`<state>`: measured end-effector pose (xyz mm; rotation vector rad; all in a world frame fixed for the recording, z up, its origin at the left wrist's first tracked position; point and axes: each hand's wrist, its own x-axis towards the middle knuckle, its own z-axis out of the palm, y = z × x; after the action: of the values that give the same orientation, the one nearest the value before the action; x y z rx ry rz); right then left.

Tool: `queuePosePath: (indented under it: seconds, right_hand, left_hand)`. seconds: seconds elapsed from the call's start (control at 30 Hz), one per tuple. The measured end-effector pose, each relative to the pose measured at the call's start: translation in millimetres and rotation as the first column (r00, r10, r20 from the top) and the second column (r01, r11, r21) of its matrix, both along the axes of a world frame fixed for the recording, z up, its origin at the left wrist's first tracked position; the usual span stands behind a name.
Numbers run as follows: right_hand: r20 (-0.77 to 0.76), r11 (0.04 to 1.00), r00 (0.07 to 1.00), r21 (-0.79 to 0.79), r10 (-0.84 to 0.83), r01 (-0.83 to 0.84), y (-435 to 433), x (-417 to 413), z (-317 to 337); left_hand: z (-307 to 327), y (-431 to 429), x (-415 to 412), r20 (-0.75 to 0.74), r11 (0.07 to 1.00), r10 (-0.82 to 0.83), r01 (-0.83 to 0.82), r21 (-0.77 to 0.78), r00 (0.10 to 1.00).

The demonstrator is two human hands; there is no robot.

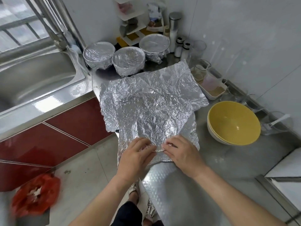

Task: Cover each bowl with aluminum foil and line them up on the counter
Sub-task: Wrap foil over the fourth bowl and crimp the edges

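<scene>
Left hand (136,154) and right hand (184,154), fingers in a pinch on the foil sheet (153,98), tips indistinct

Steel sink (32,82), red cabinet doors (65,126), red bag (35,196), two shakers (185,50)

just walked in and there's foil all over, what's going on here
A person's left hand and right hand both pinch the near edge of a crumpled sheet of aluminum foil spread on the steel counter. Three foil-covered bowls stand in a row at the back. The stacked yellow bowls on the right are uncovered.
</scene>
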<state>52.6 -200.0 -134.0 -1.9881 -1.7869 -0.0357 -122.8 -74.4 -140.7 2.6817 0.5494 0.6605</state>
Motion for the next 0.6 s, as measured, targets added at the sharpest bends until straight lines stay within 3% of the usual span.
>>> queuePosePath:
  seconds: [0.1, 0.2, 0.3, 0.43, 0.6]
  right_hand:
    - [-0.013, 0.999, 0.999, 0.003, 0.047, -0.047, -3, 5, -11]
    - [-0.025, 1.000, 1.000, 0.004, 0.017, -0.017, -3, 6, -12]
    - [0.028, 0.999, 1.000, 0.039, -0.011, 0.010, -4, 2, -9]
    - [0.058, 0.996, 0.997, 0.080, -0.049, 0.044, -3, 0, -8]
    - [0.050, 0.997, 0.998, 0.077, -0.031, 0.027, -3, 2, -12]
  left_hand:
    - [-6, 8, -9, 0.007, 0.997, 0.052, -0.052, -0.049, 0.999]
    - [-2, 13, -15, -0.021, 0.936, 0.300, -0.299, -0.188, 0.954]
    - [12, 16, -13, -0.075, 0.676, 0.552, -0.498, -0.543, 0.831]
    - [24, 23, -9, -0.021, 0.402, 0.671, -0.388, -0.829, 0.741]
    - [8, 33, -9, -0.002, 0.491, 0.659, -0.433, -0.756, 0.752]
